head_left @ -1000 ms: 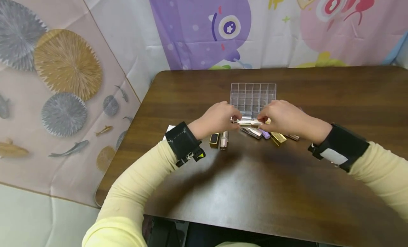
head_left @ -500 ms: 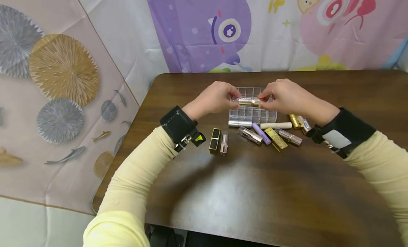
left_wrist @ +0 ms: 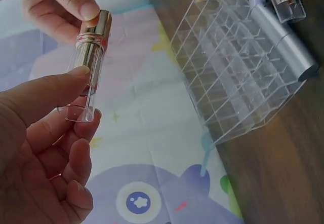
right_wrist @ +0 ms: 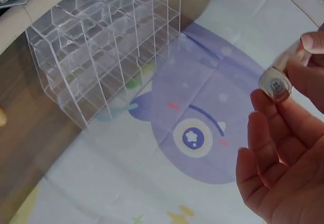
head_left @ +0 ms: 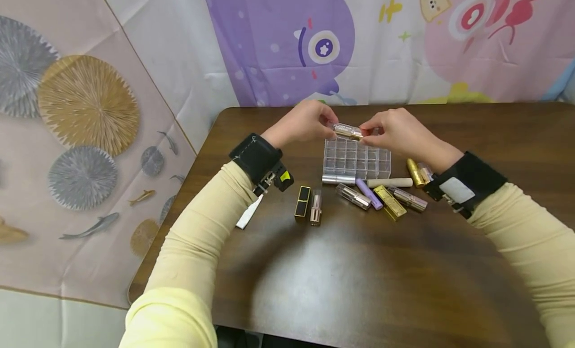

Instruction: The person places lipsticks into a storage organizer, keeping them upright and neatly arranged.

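Note:
Between both hands, above the far rim of a clear compartment organizer point(head_left: 357, 161), a lipstick point(head_left: 347, 132) with a clear cap and gold base lies sideways. My left hand point(head_left: 310, 121) pinches its clear cap between thumb and fingers. At the gold end, my right hand point(head_left: 397, 131) grips with thumb and fingertips. The left wrist view shows the lipstick point(left_wrist: 92, 57) with the cap over its gold tube. In the right wrist view the round end of its base faces the camera, beside the right hand point(right_wrist: 288, 148). The organizer's compartments point(right_wrist: 106, 46) hold nothing that I can see.
Along the organizer's near side lie a silver tube point(head_left: 338, 179), a cream tube point(head_left: 390, 182), a purple tube point(head_left: 369, 194), a gold box-shaped lipstick point(head_left: 390, 203) and several others. A black-and-gold lipstick point(head_left: 303, 202) lies to the left, near a white strip point(head_left: 249, 213).
Both hands have lifted the lipstick up and away from the organizer's near side, past its middle to above its far rim. The organizer and the loose lipsticks have come into fuller view.

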`<state>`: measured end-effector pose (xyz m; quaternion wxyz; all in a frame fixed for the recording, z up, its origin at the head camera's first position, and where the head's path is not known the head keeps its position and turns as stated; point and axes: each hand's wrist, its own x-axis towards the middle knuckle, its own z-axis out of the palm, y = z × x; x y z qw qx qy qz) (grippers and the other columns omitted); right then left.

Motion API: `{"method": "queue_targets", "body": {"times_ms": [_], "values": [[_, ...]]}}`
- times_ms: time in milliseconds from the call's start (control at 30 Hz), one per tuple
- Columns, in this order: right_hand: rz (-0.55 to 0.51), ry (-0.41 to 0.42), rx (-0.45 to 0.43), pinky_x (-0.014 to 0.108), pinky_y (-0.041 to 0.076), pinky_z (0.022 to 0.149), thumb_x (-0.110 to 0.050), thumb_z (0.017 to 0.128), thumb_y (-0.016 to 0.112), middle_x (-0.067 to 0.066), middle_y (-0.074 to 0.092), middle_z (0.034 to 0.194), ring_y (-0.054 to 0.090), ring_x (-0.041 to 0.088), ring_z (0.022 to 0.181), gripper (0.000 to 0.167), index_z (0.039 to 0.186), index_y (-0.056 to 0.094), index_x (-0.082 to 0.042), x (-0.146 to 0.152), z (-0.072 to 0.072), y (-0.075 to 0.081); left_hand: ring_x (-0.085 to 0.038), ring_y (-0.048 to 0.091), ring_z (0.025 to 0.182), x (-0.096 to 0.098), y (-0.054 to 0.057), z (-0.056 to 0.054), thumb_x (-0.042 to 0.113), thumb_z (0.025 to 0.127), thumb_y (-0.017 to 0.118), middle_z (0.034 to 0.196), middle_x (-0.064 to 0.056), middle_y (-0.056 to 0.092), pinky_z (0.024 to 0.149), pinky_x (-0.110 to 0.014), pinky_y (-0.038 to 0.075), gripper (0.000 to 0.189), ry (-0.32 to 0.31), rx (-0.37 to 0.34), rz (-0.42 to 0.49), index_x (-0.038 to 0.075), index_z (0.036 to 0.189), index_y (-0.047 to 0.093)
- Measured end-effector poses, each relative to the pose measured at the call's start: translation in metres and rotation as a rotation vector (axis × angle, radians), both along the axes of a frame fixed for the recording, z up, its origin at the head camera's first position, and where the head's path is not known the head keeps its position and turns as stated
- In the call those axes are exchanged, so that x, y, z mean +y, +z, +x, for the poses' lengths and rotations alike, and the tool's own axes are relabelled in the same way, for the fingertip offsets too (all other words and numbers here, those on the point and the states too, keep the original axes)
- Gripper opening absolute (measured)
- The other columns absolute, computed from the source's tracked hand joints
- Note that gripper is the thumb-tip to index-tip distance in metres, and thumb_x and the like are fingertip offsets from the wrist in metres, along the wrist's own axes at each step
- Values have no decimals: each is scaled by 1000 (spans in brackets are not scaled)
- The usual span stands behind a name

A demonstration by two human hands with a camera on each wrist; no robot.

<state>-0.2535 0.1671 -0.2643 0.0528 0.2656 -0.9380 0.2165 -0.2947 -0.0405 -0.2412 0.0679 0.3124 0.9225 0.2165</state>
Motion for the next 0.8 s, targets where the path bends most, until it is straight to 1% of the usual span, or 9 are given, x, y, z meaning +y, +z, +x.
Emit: {"method": "queue_targets", "body": {"times_ms": [100,167,267,333,400,533,667,800], "values": [[-14,-37,2,31,39,63,-16,82,67,10,67,89,54,19,72,14,92,70,-5,2,-1,-2,-12,51,77,2,6,-4,15,80,69,85,-2,62,69,-21,38,21,-11,1,-23,7,99,68],[-16,-60,2,33,39,63,-16,83,67,11,67,89,54,21,72,17,95,69,-4,4,-2,-4,-12,51,78,2,10,-7,16,80,69,86,-3,62,70,-22,39,22,-5,11,-35,7,100,67],[-14,-82,-12,37,42,67,-16,83,66,17,66,95,56,24,78,28,105,66,1,9,-3,-5,-13,53,82,-1,14,-12,16,81,68,90,-3,63,75,-23,40,24,16,28,-49,7,104,67],[-4,-88,-27,40,43,71,-16,84,65,21,64,101,57,27,82,34,110,63,5,13,-4,-6,-14,51,83,-2,17,-15,16,82,67,89,-4,61,77,-24,39,25,28,39,-67,7,105,66],[11,-96,-47,40,43,70,-16,85,64,21,64,102,57,27,82,35,112,62,6,16,-3,-8,-14,50,83,-3,19,-18,15,82,66,90,-5,60,78,-24,38,27,32,48,-87,6,107,66],[29,-112,-75,35,40,65,-16,85,64,19,65,98,55,24,79,34,112,62,5,21,-3,-12,-16,49,85,-2,20,-25,13,84,63,93,-7,61,80,-26,38,28,31,49,-133,4,111,64],[25,-113,-84,31,39,62,-16,84,64,18,65,95,55,23,77,34,111,62,5,24,-4,-17,-19,53,92,1,19,-33,12,84,61,101,-9,64,85,-29,41,29,40,67,-190,3,112,64],[27,-106,-76,31,39,61,-15,84,64,18,65,93,55,22,75,33,110,62,6,26,-4,-20,-23,53,106,5,17,-40,12,84,60,110,-10,63,95,-33,36,30,35,147,-292,3,113,63]]}}
